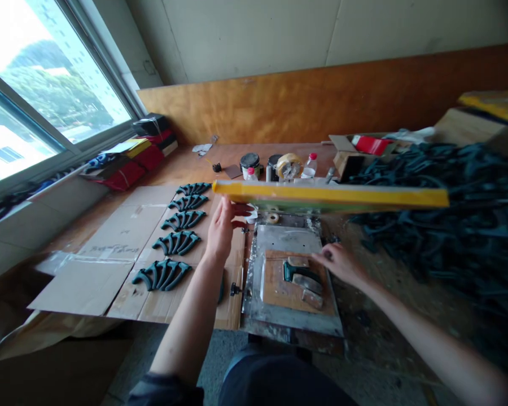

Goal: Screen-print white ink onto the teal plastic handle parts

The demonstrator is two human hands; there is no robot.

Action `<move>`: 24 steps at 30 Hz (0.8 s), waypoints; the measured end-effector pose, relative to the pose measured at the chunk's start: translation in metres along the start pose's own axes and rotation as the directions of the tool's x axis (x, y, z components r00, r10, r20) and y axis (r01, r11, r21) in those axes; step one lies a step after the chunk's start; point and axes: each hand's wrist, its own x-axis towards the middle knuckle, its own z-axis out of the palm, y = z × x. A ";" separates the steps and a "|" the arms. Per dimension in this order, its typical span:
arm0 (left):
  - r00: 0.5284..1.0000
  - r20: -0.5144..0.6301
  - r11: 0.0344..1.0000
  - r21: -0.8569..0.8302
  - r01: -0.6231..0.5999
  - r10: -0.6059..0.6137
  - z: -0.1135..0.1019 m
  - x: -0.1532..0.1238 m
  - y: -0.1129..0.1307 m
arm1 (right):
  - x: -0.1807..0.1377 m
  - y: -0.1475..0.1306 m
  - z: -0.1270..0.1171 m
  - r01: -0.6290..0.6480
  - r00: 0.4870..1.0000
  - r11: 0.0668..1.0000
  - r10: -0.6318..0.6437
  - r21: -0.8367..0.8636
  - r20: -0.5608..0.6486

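Observation:
My left hand [222, 228] is at the left end of a raised screen-printing frame [334, 194] with yellow tape along its edge. The thumb is against the front edge and the fingers reach underneath. Below the frame, a dark green curved part [288, 272] rests among worn blocks on a wooden board [275, 290]. That board lies on a grey metal plate [254, 270]. My right hand [341, 264] is at the board's right upper edge with curled fingers. Whatever its fingertips hold, if anything, is too small to make out.
Fanned groups of green curved parts [163, 274] lie on cardboard [110, 254] at left. A large pile of similar parts [423, 208] covers the right side. Behind the frame are cans [249, 162], a tape roll [289, 167] and a red-capped bottle [310, 167].

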 end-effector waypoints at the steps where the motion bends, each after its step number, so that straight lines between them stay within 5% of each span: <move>1: 1.000 -0.013 1.000 -0.013 -0.011 0.011 0.005 0.004 0.002 | -0.010 -0.006 0.017 0.023 0.999 0.999 -0.022 -0.025 0.048; 4: 0.990 -0.134 0.997 -0.067 0.025 -0.034 0.016 -0.015 -0.014 | -0.030 -0.033 0.045 -0.013 0.994 0.996 0.022 -0.087 0.103; 6: 0.955 -0.069 0.956 -0.071 0.284 -0.288 0.021 -0.051 -0.042 | -0.038 -0.058 0.047 -0.117 0.991 0.992 0.120 -0.051 0.066; 7: 0.867 0.060 0.868 -0.022 0.496 -0.495 0.023 -0.073 -0.060 | -0.043 -0.072 0.046 -0.150 0.988 0.989 0.150 -0.011 0.023; 8: 0.715 0.190 0.735 0.059 0.676 -0.673 0.025 -0.096 -0.077 | -0.049 -0.086 0.045 -0.143 0.989 0.989 0.144 0.033 -0.029; 9: 0.619 0.244 0.649 0.059 0.759 -0.747 0.027 -0.116 -0.094 | -0.054 -0.100 0.044 -0.085 0.993 0.994 0.091 0.073 -0.076; 10: 0.586 0.253 0.609 0.017 0.793 -0.770 0.027 -0.133 -0.108 | -0.059 -0.111 0.044 0.024 0.995 0.994 -0.013 0.106 -0.102; 13: 0.634 0.082 0.625 -0.116 0.772 -0.769 0.011 -0.155 -0.136 | -0.064 -0.109 0.039 0.367 0.930 0.915 -0.361 0.165 -0.068; 15: 0.660 -0.092 0.667 -0.086 0.741 -0.745 -0.022 -0.150 -0.144 | -0.055 -0.064 0.024 0.368 0.930 0.925 -0.364 0.098 -0.054; 17: 0.658 -0.280 0.688 -0.011 0.726 -0.699 -0.071 -0.140 -0.150 | -0.042 0.011 -0.003 0.151 0.981 0.983 -0.162 -0.108 -0.105; 19: 0.603 -0.478 0.656 0.070 0.752 -0.639 -0.121 -0.135 -0.158 | -0.034 0.095 -0.033 -0.122 0.985 0.919 0.067 -0.374 -0.157; 22: 0.554 -0.611 0.492 0.290 0.821 -0.565 -0.169 -0.135 -0.171 | -0.039 0.193 -0.065 -0.300 0.953 0.810 0.227 -0.504 -0.202; 24: 0.602 -0.596 0.334 0.505 0.796 -0.532 -0.177 -0.135 -0.177 | -0.048 0.229 -0.073 -0.307 0.950 0.811 0.233 -0.497 -0.207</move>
